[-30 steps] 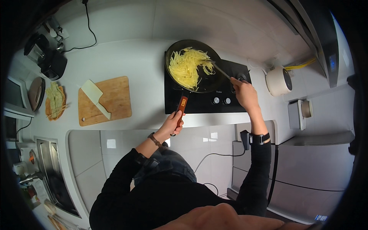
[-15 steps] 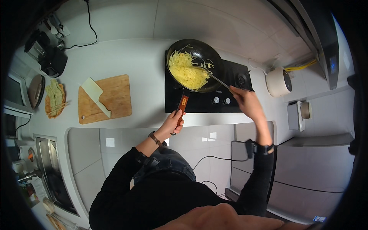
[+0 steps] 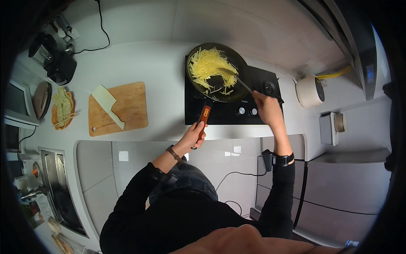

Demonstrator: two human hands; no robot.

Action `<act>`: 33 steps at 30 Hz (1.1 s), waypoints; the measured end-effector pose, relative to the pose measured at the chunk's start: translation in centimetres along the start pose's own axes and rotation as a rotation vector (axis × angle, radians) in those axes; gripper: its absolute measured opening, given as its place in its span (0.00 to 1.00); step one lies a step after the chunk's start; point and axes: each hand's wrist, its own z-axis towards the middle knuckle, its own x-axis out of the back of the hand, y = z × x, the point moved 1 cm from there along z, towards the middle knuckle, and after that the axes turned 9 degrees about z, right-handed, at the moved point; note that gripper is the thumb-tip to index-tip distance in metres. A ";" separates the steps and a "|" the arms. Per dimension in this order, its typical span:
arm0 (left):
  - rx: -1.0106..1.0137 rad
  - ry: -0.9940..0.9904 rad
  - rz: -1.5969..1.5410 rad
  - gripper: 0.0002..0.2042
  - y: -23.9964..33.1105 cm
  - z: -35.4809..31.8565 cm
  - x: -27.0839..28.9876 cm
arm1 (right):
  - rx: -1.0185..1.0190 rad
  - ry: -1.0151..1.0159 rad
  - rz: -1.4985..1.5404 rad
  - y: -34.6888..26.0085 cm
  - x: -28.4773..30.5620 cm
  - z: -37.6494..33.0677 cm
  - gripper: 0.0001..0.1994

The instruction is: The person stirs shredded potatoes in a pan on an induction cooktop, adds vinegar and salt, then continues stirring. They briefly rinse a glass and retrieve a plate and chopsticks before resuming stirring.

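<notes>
A dark frying pan (image 3: 237,91) rests on the black cooktop (image 3: 226,115). Thin yellow shreds, which look like potato (image 3: 204,63), lie heaped over its left and far parts, with a few strands near the front rim. My left hand (image 3: 196,135) is closed around the pan's reddish-brown handle (image 3: 204,114). From the right, my right hand (image 3: 269,111) grips a metal spatula (image 3: 244,84) by its handle. The spatula's head lies against the shreds on the right of the heap.
Left of the cooktop, a white cleaver (image 3: 104,99) lies on a wooden cutting board (image 3: 134,108). Farther left are a small basket (image 3: 69,101) with a pale green cloth-like item, and a black appliance (image 3: 60,67). A white rice cooker (image 3: 308,92) stands right. A sink (image 3: 59,190) sits at left.
The shreds have shifted toward the far side, baring the pan's front part. My right hand and the spatula have moved slightly; my left hand keeps its hold on the handle.
</notes>
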 end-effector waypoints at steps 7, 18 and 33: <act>0.013 0.008 -0.006 0.20 -0.1 0.0 -0.2 | -0.121 0.141 0.207 2.5 -4.9 5.8 0.17; 0.017 -0.008 -0.022 0.21 -0.2 0.2 -0.2 | 0.393 -0.215 -0.297 -0.2 1.9 1.0 0.19; 0.021 0.006 -0.030 0.20 0.0 0.1 -0.3 | 0.125 -0.070 -0.220 -2.4 0.2 -1.6 0.14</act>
